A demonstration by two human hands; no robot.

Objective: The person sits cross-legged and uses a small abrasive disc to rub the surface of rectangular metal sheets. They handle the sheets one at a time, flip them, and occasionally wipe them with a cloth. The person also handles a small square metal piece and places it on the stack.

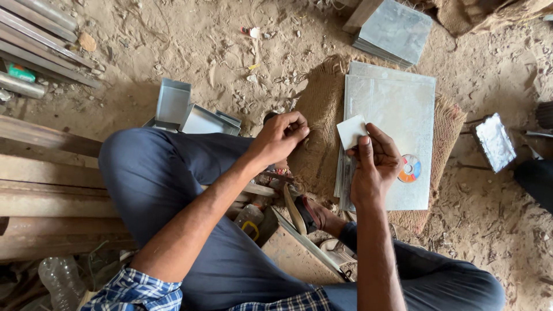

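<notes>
I sit on the sandy ground with my knees up, in blue trousers. My right hand [374, 164] pinches a small white square card [351, 131] above a stack of grey metal sheets [397, 98]. A disc [410, 169] with coloured print lies on the sheets, partly hidden behind that hand. My left hand [282, 138] is closed around a small dark thing at the edge of the brown burlap mat [317, 109]; what it grips is too hidden to name.
A second pile of metal sheets [394, 31] lies at the back. Folded sheet-metal boxes [184, 112] sit left of my knee. Metal bars [40, 40] and wooden planks [46, 190] line the left side. A foil-wrapped block [494, 142] rests at right. A plastic bottle [57, 276] lies bottom left.
</notes>
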